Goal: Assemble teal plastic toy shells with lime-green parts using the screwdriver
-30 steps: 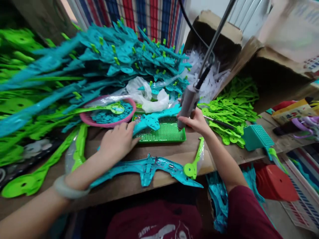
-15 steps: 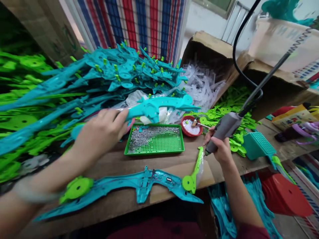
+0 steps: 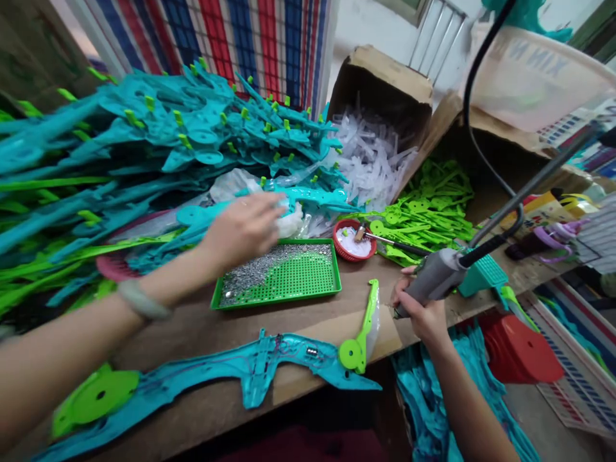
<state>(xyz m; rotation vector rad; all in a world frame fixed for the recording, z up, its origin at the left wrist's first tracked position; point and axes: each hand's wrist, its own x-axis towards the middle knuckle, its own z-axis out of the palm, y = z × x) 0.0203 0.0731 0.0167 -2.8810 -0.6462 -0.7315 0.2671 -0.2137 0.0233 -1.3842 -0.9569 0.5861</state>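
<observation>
My right hand (image 3: 423, 311) is closed around a grey electric screwdriver (image 3: 436, 276), its tip pointing down at the table. My left hand (image 3: 248, 224) is smeared by motion above the far left of a green perforated tray (image 3: 303, 285), which holds many small screws (image 3: 255, 273). Just behind that hand lies a turquoise plastic shell (image 3: 317, 199); whether the fingers touch it is unclear. Along the front of the table rests another turquoise shell (image 3: 202, 369) with wires inside. A round green piece (image 3: 99, 391) sits at its left end, a green arm (image 3: 356, 350) at its right.
A large heap of turquoise shells (image 3: 158, 128) stands at the back left. Behind the tray are a red basket (image 3: 353, 251) with a hammer (image 3: 360, 232), clear plastic strips (image 3: 370, 160) in a carton, and green parts (image 3: 423, 212). A red stool (image 3: 522, 350) stands at right.
My left hand has moved right relative to the turquoise shell it held, which now sits lower behind the tray. The view has shifted right; the screwdriver remains in my right hand.
</observation>
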